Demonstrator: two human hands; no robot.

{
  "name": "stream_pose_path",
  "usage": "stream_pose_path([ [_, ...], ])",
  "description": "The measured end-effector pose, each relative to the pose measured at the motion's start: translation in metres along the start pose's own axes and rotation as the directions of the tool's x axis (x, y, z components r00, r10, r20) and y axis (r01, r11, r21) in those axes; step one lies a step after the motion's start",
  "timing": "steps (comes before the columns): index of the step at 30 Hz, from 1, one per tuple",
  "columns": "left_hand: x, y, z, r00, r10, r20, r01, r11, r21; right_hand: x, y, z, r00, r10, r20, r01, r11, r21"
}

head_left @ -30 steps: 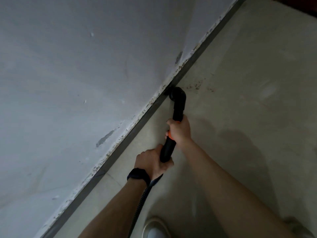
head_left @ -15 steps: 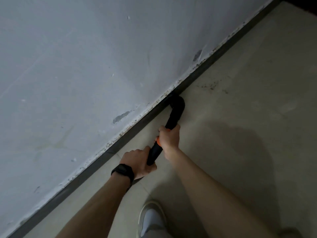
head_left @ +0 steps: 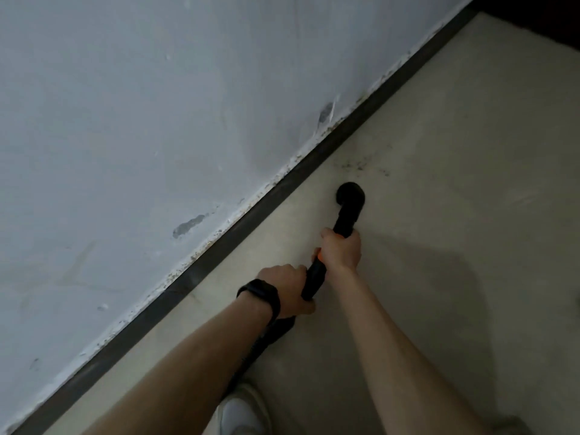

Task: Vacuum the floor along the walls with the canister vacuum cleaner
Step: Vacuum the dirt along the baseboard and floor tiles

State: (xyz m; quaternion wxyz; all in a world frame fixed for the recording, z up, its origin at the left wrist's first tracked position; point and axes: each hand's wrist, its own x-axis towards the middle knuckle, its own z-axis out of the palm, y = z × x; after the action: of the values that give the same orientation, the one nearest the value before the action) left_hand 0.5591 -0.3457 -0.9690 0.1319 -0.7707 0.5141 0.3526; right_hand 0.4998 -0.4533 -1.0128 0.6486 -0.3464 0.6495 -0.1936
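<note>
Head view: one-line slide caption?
Black vacuum wand gripped by left hand and right hand, nozzle near the dark baseboard.

- Your left hand, with a black band on the wrist, curls around the black vacuum tube.
- Your right hand grips it farther out, arm straight.

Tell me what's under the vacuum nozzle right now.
Beige floor surrounds the nozzle, which sits clear of the baseboard. Dark specks lie just beyond it. The patch directly beneath is covered by the nozzle, so any dirt there is hidden.
</note>
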Motion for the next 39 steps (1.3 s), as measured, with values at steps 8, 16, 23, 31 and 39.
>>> stream_pose_path([
  [8,0.03,0.038,0.008,0.981,0.157,-0.112,-0.154,0.988,0.029,0.03,-0.015,-0.048,0.987,-0.033,-0.159,0.045,0.996,0.071],
  [16,0.056,0.042,0.008,0.974,0.151,-0.167,-0.156,0.988,-0.017,0.049,-0.027,-0.046,0.979,-0.074,-0.191,0.084,0.995,0.045],
  [23,0.065,0.043,0.01,0.932,0.142,-0.334,-0.165,0.986,-0.04,0.066,-0.039,-0.04,0.979,-0.095,-0.178,0.1,0.995,0.018],
  [31,0.066,0.046,0.016,0.913,0.049,-0.406,-0.107,0.987,-0.122,0.074,-0.047,-0.029,0.981,-0.113,-0.159,0.111,0.994,-0.019],
  [39,0.051,0.019,0.023,0.929,0.055,-0.366,-0.092,0.992,-0.083,0.055,-0.028,-0.012,0.995,-0.081,-0.054,0.085,0.994,0.067],
])
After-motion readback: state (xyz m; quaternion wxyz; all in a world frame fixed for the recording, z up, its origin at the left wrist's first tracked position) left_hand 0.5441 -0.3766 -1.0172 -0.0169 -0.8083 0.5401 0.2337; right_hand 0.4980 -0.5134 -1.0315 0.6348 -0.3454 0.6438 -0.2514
